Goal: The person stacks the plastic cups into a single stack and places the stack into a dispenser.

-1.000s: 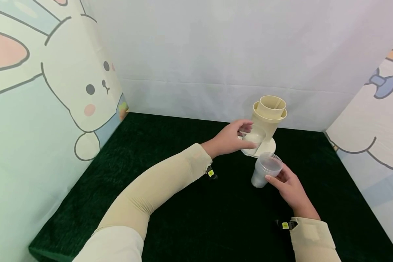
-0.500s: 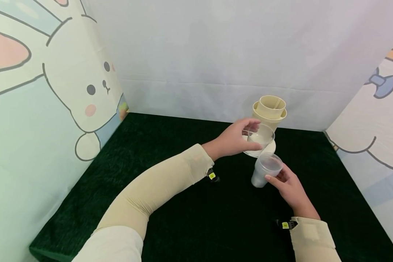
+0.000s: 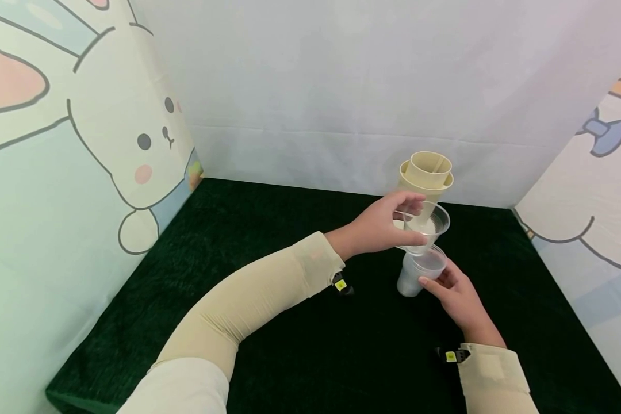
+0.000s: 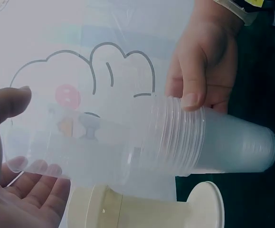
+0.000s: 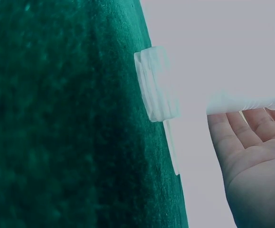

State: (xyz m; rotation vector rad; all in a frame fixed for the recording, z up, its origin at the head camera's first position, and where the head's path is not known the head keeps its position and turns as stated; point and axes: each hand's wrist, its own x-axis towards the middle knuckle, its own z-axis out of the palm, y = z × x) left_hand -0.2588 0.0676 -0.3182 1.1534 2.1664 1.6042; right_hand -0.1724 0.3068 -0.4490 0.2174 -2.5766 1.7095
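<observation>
My left hand (image 3: 380, 229) grips a clear plastic cup (image 3: 437, 225) around its side, thumb and fingers curved about it. Its base overlaps the top of a stack of clear plastic cups (image 3: 411, 280) in the head view. My right hand (image 3: 460, 299) holds that stack from the right, thumb near the rims. In the left wrist view the held cup (image 4: 90, 147) lies in line with the stack's ribbed rims (image 4: 175, 135). The right wrist view shows my right palm (image 5: 256, 166) and part of the pale stack (image 5: 241, 103).
A cream two-tier holder (image 3: 411, 182) with a round base stands behind the cups, its lower part partly hidden. Dark green cloth (image 3: 310, 345) covers the table. A pale ribbed translucent piece (image 5: 156, 85) shows in the right wrist view. White and printed cloth walls (image 3: 310, 86) enclose the table.
My left hand has carried the clear cup right and toward me, from in front of the holder to above the stack. The right hand and stack have stayed in place.
</observation>
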